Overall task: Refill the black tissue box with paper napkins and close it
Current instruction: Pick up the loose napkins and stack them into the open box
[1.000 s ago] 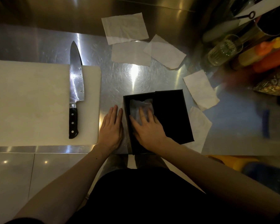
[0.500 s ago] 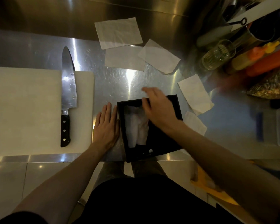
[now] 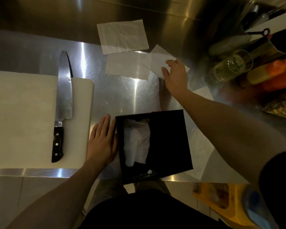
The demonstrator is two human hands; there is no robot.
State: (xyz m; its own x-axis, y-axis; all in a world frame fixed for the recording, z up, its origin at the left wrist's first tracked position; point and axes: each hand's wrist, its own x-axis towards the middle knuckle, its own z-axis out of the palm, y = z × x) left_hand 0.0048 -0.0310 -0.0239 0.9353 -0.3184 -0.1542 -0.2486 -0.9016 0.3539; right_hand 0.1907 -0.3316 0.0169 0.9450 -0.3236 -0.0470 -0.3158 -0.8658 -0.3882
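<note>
Over on the left of the frame a white board (image 3: 23, 119) lies on the steel counter (image 3: 122, 96). One big knife (image 3: 63, 104) lies on the board, its black handle toward the bottom and its tip sticking out past the board's top edge.

Next comes the left hand (image 3: 103, 142), just left of the middle. It lies flat and open on the counter, holding nothing, with its fingers side by side. Its side touches the left wall of the black box (image 3: 170, 142).

The box sits at the lower middle, at the counter's near edge. Its top is partly open. A black lid (image 3: 169, 123) covers the right part. In the open left part lie white napkins (image 3: 137, 142), crumpled; I cannot count them. A tiny white scrap shows at the box's near wall.

Loose napkins lie on the counter. I count five. One (image 3: 122, 37) is at the upper middle, leaning up the back wall. One (image 3: 127, 65) lies flat just below it. One (image 3: 157, 61) lies to their right, and the right hand (image 3: 176, 76) rests on it with its fingers spread and bent, touching the paper; I cannot tell if it has a grip. Two more lie right of the box, partly under the right arm: (image 3: 203, 93) and (image 3: 200, 152).

At the upper right stand one clear glass (image 3: 233, 65) and some orange bottles (image 3: 271, 73), too blurry to count.
</note>
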